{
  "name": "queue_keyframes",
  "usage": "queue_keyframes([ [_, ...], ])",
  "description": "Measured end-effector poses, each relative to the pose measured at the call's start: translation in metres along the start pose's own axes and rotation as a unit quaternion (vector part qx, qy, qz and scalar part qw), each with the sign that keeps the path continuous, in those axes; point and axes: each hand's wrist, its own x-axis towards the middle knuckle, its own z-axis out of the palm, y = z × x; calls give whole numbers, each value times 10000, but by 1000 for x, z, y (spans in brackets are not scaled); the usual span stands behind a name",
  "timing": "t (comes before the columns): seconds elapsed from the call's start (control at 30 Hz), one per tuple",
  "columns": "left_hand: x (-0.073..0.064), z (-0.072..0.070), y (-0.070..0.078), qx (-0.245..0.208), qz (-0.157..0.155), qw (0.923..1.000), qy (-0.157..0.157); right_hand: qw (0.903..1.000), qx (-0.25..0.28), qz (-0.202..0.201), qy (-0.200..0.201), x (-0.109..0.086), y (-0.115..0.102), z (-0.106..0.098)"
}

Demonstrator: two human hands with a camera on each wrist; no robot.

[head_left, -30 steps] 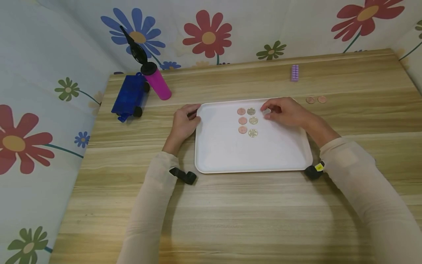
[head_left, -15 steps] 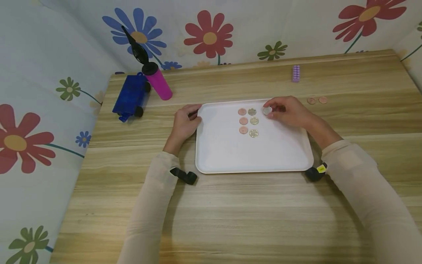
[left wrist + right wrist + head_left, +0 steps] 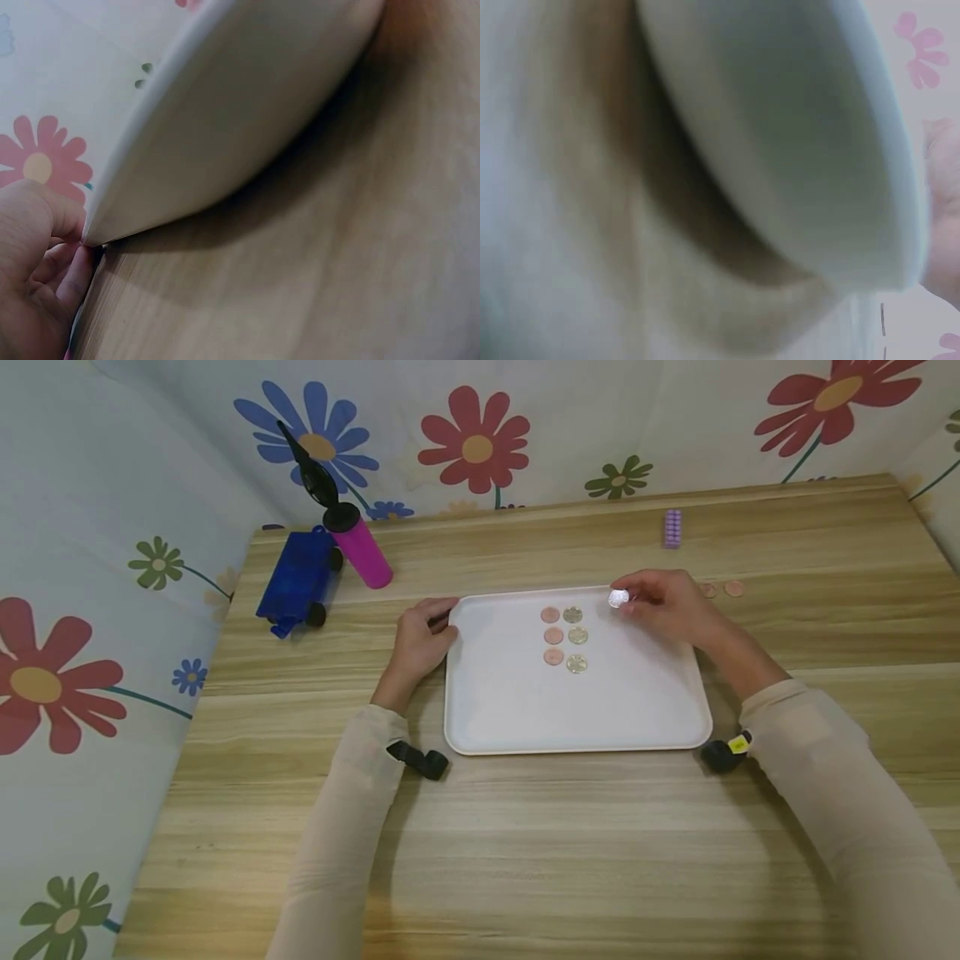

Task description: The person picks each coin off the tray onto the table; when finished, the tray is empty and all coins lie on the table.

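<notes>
In the head view a white tray lies on the wooden table. My left hand pinches its far left corner between thumb and fingers, as the left wrist view also shows. Between the fingertips of my right hand is a shiny silver coin, held over the tray's far right part. Two short columns of coins lie on the tray: copper coins on the left, yellowish coins on the right. Most of the right hand is hidden behind the tray in the blurred right wrist view.
Two copper coins lie on the table past the right hand, one partly covered by it. A purple studded block sits farther back. At the far left are a blue toy cart and a magenta cylinder with a black top.
My right hand has drawn the silver coin back and to the right, away from the coin columns, tilting its face into view. The left hand and the tray stay put.
</notes>
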Motion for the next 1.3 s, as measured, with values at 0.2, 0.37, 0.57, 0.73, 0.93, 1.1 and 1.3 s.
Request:
queue_keyframes([
  [0.2,1,0,0,22,0,10000,24,9999,115,44,71,-1,5,-5],
  [0.37,0,0,2,24,-5,10000,13,9995,277,-50,157,-2,7,-11],
  [0.57,1,-1,2,6,-34,10000,26,9990,295,16,338,-5,9,-17],
  [0.73,0,0,3,22,-36,10000,29,9983,229,62,524,-8,12,-23],
  [0.93,-1,0,2,14,-53,10000,5,9978,137,166,635,-14,16,-33],
  [1.1,-1,1,2,10,-48,10000,-12,9965,69,259,794,-20,21,-44],
  [1.3,-1,0,1,18,-47,10000,19,9933,-56,310,1111,-28,29,-57],
])
